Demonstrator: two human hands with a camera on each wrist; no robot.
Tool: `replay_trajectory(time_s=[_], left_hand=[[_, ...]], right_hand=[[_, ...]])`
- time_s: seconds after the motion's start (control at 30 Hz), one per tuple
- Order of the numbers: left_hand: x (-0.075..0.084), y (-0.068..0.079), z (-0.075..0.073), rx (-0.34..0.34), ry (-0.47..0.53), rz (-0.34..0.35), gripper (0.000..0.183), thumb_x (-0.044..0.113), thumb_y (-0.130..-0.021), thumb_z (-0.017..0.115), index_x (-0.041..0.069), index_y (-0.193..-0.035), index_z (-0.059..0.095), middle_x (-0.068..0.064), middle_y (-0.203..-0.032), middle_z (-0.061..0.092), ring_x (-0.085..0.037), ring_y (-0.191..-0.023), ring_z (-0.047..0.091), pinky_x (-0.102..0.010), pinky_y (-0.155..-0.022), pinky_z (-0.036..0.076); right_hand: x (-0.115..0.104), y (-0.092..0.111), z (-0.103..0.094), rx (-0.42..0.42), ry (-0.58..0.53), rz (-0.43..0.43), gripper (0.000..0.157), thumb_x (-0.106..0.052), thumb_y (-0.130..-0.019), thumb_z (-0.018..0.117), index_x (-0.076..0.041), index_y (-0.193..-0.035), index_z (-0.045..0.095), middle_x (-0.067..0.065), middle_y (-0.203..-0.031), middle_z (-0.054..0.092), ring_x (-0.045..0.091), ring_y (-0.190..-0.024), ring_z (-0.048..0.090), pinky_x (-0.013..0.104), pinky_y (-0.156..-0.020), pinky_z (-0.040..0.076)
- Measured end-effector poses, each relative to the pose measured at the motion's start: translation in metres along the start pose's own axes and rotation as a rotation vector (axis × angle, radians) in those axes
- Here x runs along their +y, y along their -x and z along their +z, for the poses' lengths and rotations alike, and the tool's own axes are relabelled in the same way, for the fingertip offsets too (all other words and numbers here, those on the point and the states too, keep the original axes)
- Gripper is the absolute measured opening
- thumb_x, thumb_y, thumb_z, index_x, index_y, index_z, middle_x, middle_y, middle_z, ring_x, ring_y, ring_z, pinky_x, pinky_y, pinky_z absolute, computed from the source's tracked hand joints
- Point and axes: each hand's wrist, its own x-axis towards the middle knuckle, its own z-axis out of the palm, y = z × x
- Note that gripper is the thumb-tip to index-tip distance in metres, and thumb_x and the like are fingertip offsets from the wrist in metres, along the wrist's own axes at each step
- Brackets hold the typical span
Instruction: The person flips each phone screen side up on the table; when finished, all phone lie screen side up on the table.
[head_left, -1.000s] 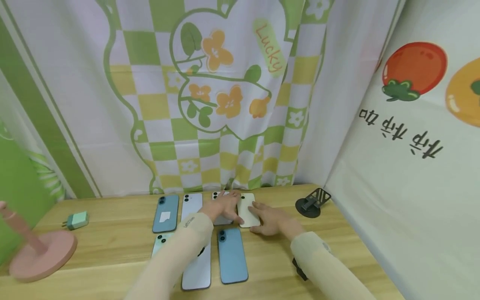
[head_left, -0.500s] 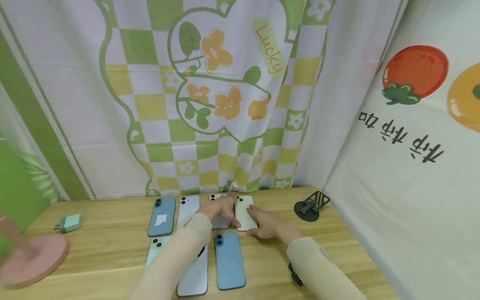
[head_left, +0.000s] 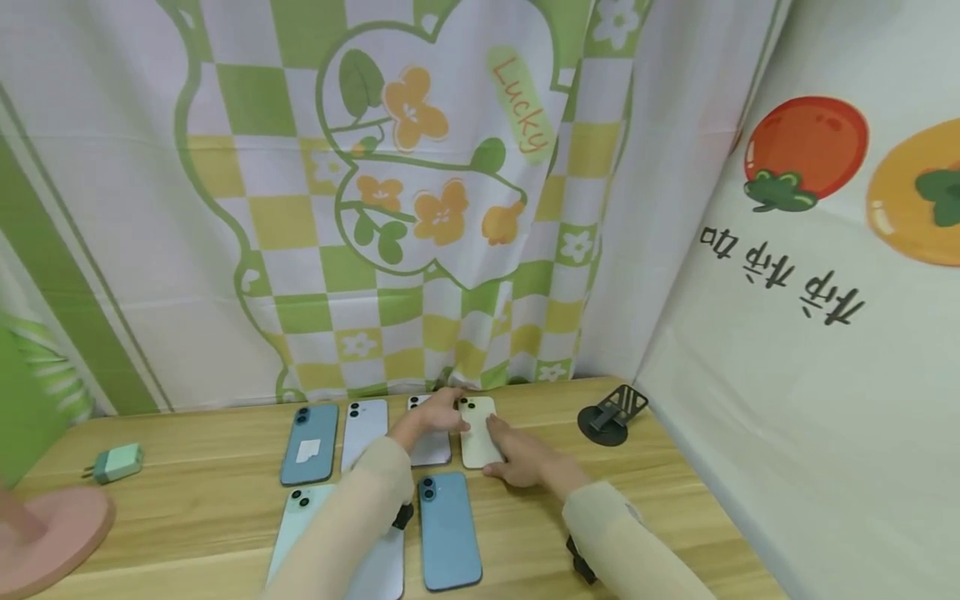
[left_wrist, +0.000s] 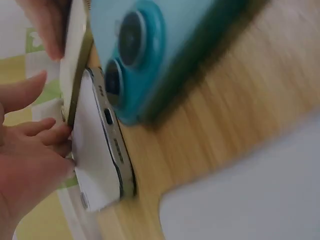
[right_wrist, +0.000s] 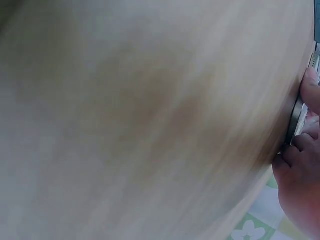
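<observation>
A cream phone (head_left: pixel 478 437) lies back up at the right end of the rear row. My right hand (head_left: pixel 525 458) grips its lower right corner, fingers along the right edge and thumb at the bottom edge. From the other side my left hand (head_left: pixel 435 417) reaches over a pale phone (head_left: pixel 431 450), partly hiding it, and its fingertips touch the cream phone's upper left edge. In the left wrist view the cream phone (left_wrist: pixel 77 55) stands tilted at the left fingers, beside the white phone (left_wrist: pixel 95 145). The right wrist view catches the curled right fingers at the phone's edge.
Further left in the row are a lilac phone (head_left: pixel 365 433) and a blue phone (head_left: pixel 309 446) with a white sticker. In front lie a blue phone (head_left: pixel 450 533), a mint phone (head_left: pixel 303 517) and a lilac one. A black stand (head_left: pixel 611 417), green charger (head_left: pixel 116 462) and pink base (head_left: pixel 56 533) flank them.
The head view has shifted, so the table things sit lower and further left. My left thumb has moved up along the cream phone's left edge. My right hand keeps its place at the phone.
</observation>
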Motion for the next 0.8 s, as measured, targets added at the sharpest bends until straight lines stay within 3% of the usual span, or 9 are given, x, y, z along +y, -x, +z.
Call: replay_trajectory(time_s=[0.13,0.27,0.43,0.57,0.7,0.8], left_hand=[[0.0016,-0.0013,0.0011,0.037,0.225,-0.030,0.066,0.006,-0.092,0.068,-0.004,-0.152,0.043,-0.027,-0.159,0.045,-0.044,-0.151,0.039,-0.055,-0.126,0.035],[0.0054,-0.0038,0.0026,0.093,0.367,-0.074,0.064,0.004,-0.093,0.067,0.001,-0.152,0.043,-0.025,-0.159,0.044,-0.043,-0.150,0.040,-0.056,-0.124,0.038],[0.0079,-0.0007,-0.0036,0.139,0.432,-0.065,0.073,0.003,-0.095,0.062,-0.002,-0.160,0.028,-0.029,-0.159,0.042,-0.045,-0.149,0.041,-0.054,-0.123,0.040],[0.0066,0.0006,-0.0034,0.115,0.529,-0.091,0.077,0.000,-0.097,0.059,-0.005,-0.162,0.018,-0.031,-0.163,0.037,-0.040,-0.145,0.049,-0.046,-0.111,0.053],[0.0077,0.0002,0.0003,0.131,0.571,-0.102,0.075,-0.008,-0.093,0.058,-0.009,-0.160,0.023,-0.033,-0.161,0.038,-0.039,-0.137,0.056,-0.037,-0.095,0.060],[0.0065,0.0008,0.0025,0.171,0.556,-0.111,0.070,-0.011,-0.088,0.062,-0.014,-0.153,0.036,-0.034,-0.153,0.048,-0.041,-0.133,0.059,-0.038,-0.097,0.061]], right_hand=[[0.0012,-0.0014,0.0013,0.002,-0.008,0.007,0.086,-0.029,-0.101,0.068,0.009,-0.161,0.021,0.027,-0.170,0.023,0.040,-0.158,0.032,0.051,-0.129,0.032],[0.0072,-0.0014,0.0005,-0.004,-0.042,-0.003,0.085,-0.029,-0.102,0.067,0.007,-0.162,0.018,0.026,-0.171,0.021,0.039,-0.158,0.030,0.052,-0.129,0.031],[0.0084,-0.0019,-0.0043,-0.007,-0.121,0.012,0.085,-0.027,-0.102,0.066,0.004,-0.164,0.017,0.024,-0.172,0.021,0.039,-0.159,0.029,0.053,-0.129,0.030],[0.0080,-0.0015,-0.0050,-0.023,-0.117,0.027,0.083,-0.030,-0.102,0.065,0.001,-0.164,0.019,0.021,-0.173,0.020,0.038,-0.159,0.029,0.052,-0.130,0.030],[0.0091,-0.0010,-0.0065,-0.033,-0.117,0.023,0.079,-0.031,-0.103,0.064,-0.001,-0.164,0.024,0.020,-0.174,0.019,0.037,-0.160,0.026,0.052,-0.130,0.029],[0.0092,-0.0011,-0.0082,-0.038,-0.137,0.018,0.076,-0.030,-0.103,0.064,-0.002,-0.164,0.025,0.019,-0.174,0.019,0.037,-0.161,0.025,0.053,-0.131,0.028]])
